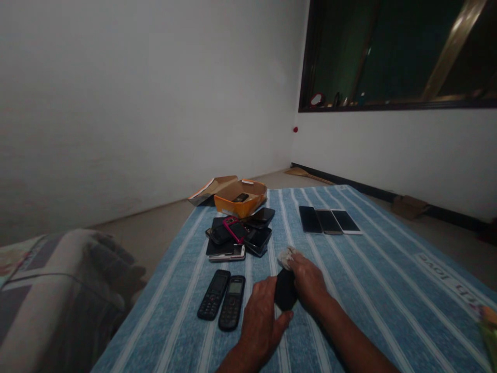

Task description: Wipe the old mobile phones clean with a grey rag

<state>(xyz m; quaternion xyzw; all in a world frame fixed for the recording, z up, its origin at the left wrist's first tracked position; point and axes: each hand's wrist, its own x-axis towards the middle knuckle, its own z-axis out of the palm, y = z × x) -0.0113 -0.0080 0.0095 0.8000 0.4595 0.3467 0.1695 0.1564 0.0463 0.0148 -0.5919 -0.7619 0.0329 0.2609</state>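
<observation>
Barely visible: phone (285,290) between 2 hands (260,321).

The big cover (373,290) at the bottom right is blue with white stripes. Near the middle, there is a black phone (285,291) and a white rag (286,257). Above them, a pink phone (234,229) lies on a pile of black phones (258,239), by an orange box (240,203). At the upper right, three phones (329,221) are black, gold and white.
</observation>
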